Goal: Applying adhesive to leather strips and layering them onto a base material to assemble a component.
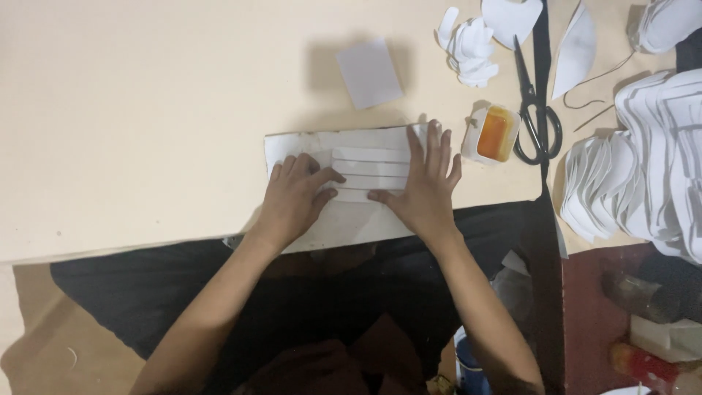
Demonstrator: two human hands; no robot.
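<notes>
A white rectangular board (289,144) lies at the near edge of a cream table (131,124), with several white paper strips (369,155) stacked in rows on it. My left hand (296,197) rests on the board's left part, fingers curled, fingertips touching the left ends of the strips. My right hand (425,186) lies flat on the board's right part with fingers spread, its thumb touching the lowest strip. Neither hand grips anything.
A small white tub of orange paste (495,134) stands just right of the board. Black scissors (534,110) lie beside it. A loose white card (370,72) sits behind the board. Stacks of curved white cutouts (643,175) and crumpled paper (468,45) fill the right side.
</notes>
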